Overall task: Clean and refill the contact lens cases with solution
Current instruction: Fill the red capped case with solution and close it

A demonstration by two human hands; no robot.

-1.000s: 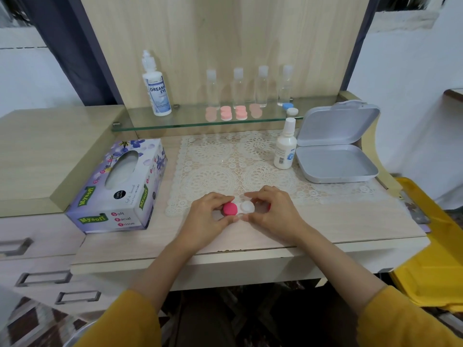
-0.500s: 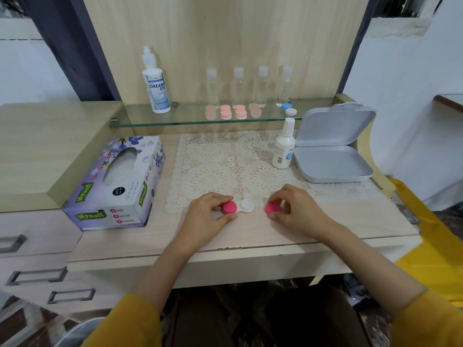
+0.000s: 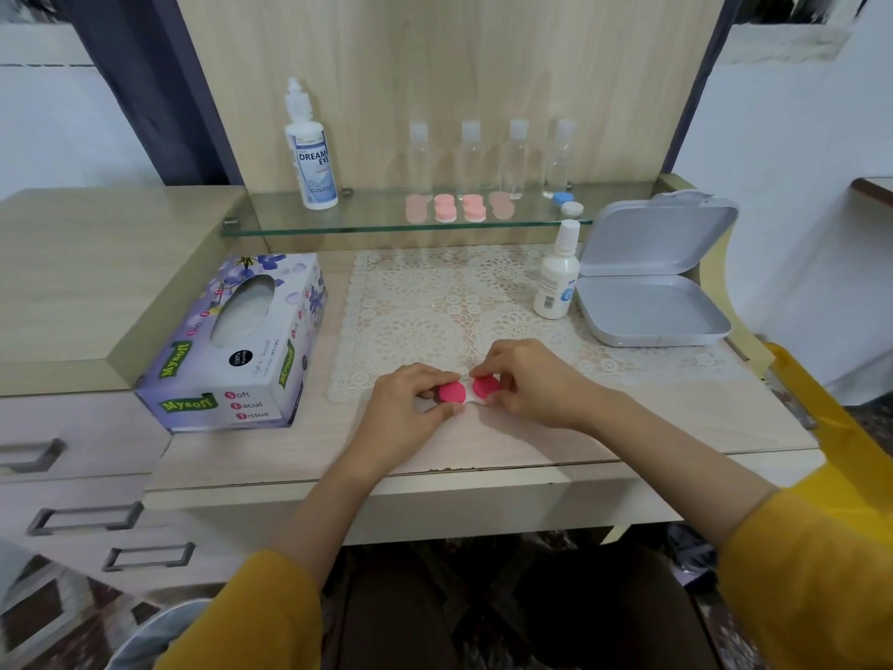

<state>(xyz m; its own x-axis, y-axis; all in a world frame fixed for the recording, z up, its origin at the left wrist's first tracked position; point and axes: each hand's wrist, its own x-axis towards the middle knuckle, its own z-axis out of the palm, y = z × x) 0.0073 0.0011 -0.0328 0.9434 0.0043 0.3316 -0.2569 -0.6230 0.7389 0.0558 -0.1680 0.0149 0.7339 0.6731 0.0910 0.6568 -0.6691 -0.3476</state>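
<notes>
Lens case (image 3: pixel 453 392) pinched between left hand (image 3: pixel 405 409) and right hand (image 3: pixel 532 383).

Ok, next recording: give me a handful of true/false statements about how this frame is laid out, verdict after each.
1. The left hand and the right hand both grip the lens case, which has pink caps. True.
2. The grey tin on the right is closed. False: its lid stands open.
3. The tissue box sits to the left of the lace mat. True.
4. The small white bottle lies on its side. False: it stands upright beside the tin.
5. The large solution bottle stands on the glass shelf. True.
</notes>
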